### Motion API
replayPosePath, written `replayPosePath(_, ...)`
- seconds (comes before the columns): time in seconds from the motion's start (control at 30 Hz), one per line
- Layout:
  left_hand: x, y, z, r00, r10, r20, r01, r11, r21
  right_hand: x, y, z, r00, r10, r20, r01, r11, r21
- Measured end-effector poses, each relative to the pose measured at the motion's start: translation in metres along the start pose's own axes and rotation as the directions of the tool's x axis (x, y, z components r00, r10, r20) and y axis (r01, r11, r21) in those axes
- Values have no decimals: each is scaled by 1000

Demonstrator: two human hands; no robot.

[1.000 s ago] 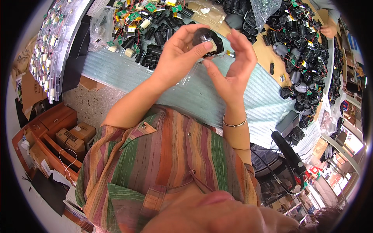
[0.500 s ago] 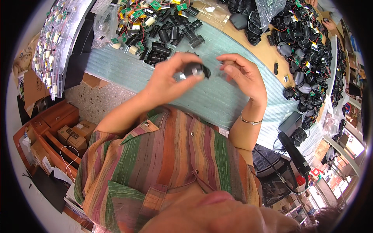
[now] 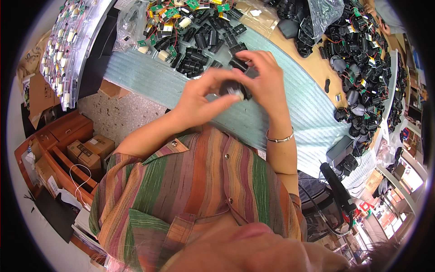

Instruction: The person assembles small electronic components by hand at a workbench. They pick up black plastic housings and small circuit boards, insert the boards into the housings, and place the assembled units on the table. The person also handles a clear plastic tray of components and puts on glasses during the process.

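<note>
In the middle of the view, my left hand is closed around a small rounded black plastic housing. A pale, shiny spot shows at its lower end, blurred by motion. My right hand has come up against it, with the thumb over the top of the housing near my left fingertips. Its fingers are curled, and something dark shows between index finger and thumb; whether that is held or lies on the table behind cannot be made out. Just beyond the hands lie several black plastic housings on the table.
Green circuit boards with wires and batteries are heaped at the far left. A large pile of black parts runs along the right. Greenish foam sheeting covers the table. A clear plastic bag and a black-handled cord flank it.
My right hand has moved left to meet my left hand, its thumb now over the housing. My left hand still grips the housing, close to where it was.
</note>
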State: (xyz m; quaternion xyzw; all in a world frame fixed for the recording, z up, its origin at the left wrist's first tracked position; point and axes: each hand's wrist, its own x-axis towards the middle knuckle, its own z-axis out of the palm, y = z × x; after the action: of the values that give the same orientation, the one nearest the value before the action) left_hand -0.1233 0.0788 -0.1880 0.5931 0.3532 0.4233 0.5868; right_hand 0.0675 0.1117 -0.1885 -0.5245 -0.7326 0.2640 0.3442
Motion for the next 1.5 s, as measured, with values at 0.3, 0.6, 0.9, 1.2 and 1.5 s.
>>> replayPosePath(0.3, 35, 6, -4, 968, -212, -137, 118, 860, -497, -9, 2, -14, 957, 126, -263, 118, 660, 742)
replayPosePath(0.6, 39, 11, 11, 990, -111, -90, 65, 911, -408, -8, -25, -3, 880, -259, -399, 216, 965, -152)
replayPosePath(0.9, 39, 9, 8, 981, -154, -117, 85, 888, -453, -10, -23, 1, 848, -292, -443, 257, 956, -137)
replayPosePath(1.2, 39, 6, 7, 976, -179, -127, 99, 877, -469, -10, -22, 5, 838, -340, -427, 271, 938, -214)
replayPosePath(1.5, 33, 1, 5, 994, 50, -93, -72, 967, -244, -12, -31, -2, 849, -354, -392, 236, 918, -319)
